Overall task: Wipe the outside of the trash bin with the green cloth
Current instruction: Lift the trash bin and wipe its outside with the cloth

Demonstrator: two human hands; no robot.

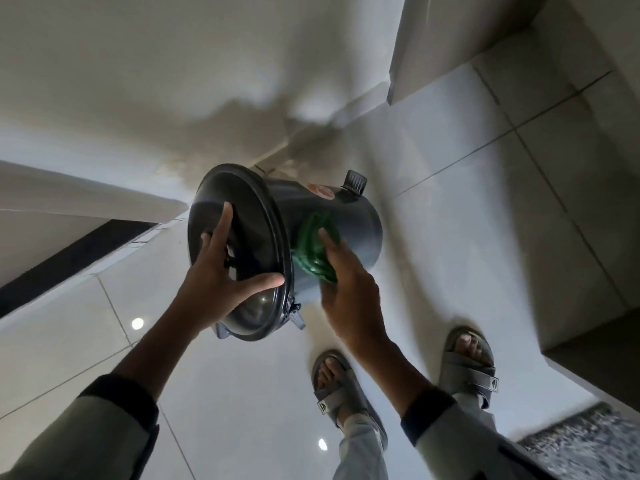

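A dark grey round trash bin (pixel 349 216) with a domed lid (pixel 235 216) is tilted toward me, lifted above the tiled floor. Its foot pedal (pixel 355 180) sticks out at the far end. My left hand (pixel 221 275) lies spread on the lid with the thumb at the lid's rim, steadying the bin. My right hand (pixel 349 289) presses the bunched green cloth (pixel 313 249) against the bin's side wall just behind the lid rim. Part of the cloth is hidden under my fingers.
My two feet in grey sandals (pixel 334 386) stand on glossy white floor tiles (pixel 485 237) below the bin. White walls and a white cabinet edge (pixel 433 46) close in behind and right. A speckled mat (pixel 588 441) lies at the lower right.
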